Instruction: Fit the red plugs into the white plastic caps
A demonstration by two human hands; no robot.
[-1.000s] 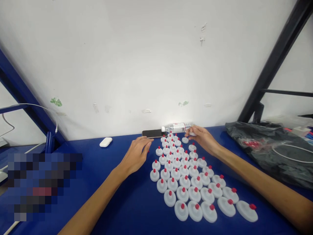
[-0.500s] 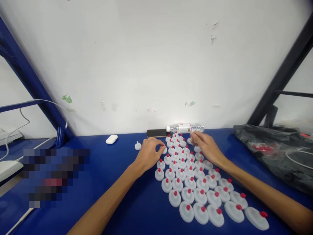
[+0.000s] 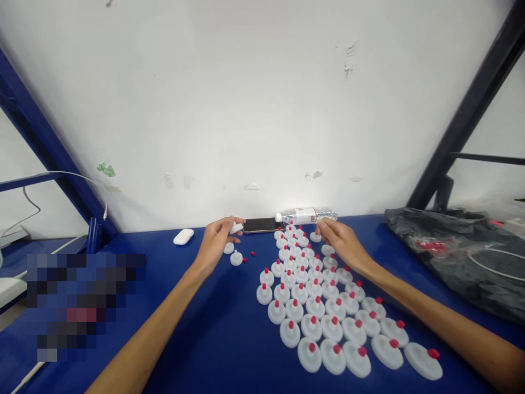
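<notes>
My left hand (image 3: 217, 241) is closed in a pinch around a white nozzle cap (image 3: 237, 228), lifted above the blue table. Below it lie two more white caps with bare nozzles, one a round cap (image 3: 236, 258) and the other a cap partly behind my fingers (image 3: 228, 249). Two small red tips (image 3: 253, 253) rest beside them. My right hand (image 3: 342, 241) has its fingers pinched together at the far right of the rows, just over a white cap (image 3: 315, 237); whatever is between the fingertips is hidden. Many white caps with red tips (image 3: 315, 306) stand in rows between my arms.
A clear bottle (image 3: 305, 215) lies along the wall, beside a dark phone (image 3: 260, 225). A white earbud case (image 3: 184, 236) sits to the left. Black plastic bag (image 3: 451, 262) with red pieces is at the right. Blue metal frame posts (image 3: 53, 148) rise at the side.
My left hand has moved left from the edge of the rows and now holds a white cap up. The loose red tips have come into view. My right hand stays near the same cap.
</notes>
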